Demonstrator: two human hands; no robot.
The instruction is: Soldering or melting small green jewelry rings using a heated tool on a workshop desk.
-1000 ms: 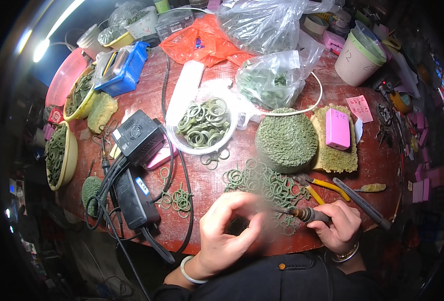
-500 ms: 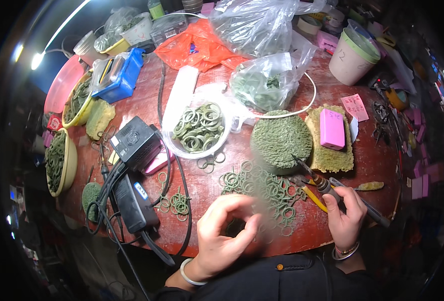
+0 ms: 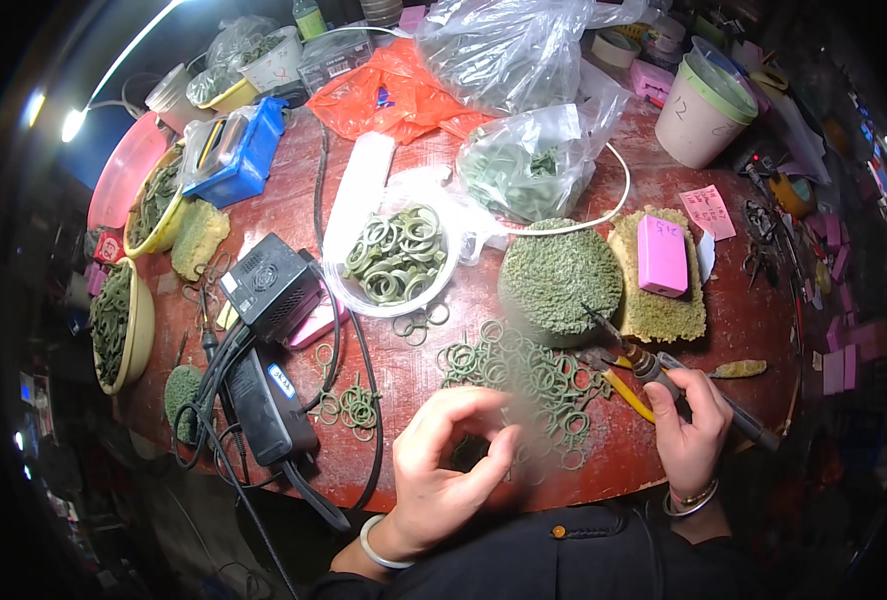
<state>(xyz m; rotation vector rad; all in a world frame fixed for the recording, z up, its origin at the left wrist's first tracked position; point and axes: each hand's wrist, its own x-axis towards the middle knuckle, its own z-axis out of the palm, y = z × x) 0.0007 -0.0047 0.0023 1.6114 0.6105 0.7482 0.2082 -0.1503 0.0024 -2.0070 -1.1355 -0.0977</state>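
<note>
My left hand [image 3: 450, 462] is curled above the table's near edge, thumb and fingers bent toward each other. A pale smear in the picture covers their tips, so whatever they pinch is hidden. My right hand [image 3: 691, 425] grips a soldering-iron-like tool [image 3: 653, 370] with a thick dark handle and a thin tip. That tip points up-left in front of a round green textured block [image 3: 561, 280]. Yellow-handled pliers [image 3: 627, 394] lie beside the right hand's fingers. Between the hands and the block spreads a pile of thin green rings [image 3: 563, 388], partly behind the smear.
A white bowl of thicker green rings [image 3: 448, 268] stands mid-table. To its left sit a black power box [image 3: 268, 285], an adapter [image 3: 271, 405] and loose cables. A pink block [image 3: 661, 257] rests on a yellowish sponge [image 3: 678, 318]. Plastic bags [image 3: 528, 165] crowd the back.
</note>
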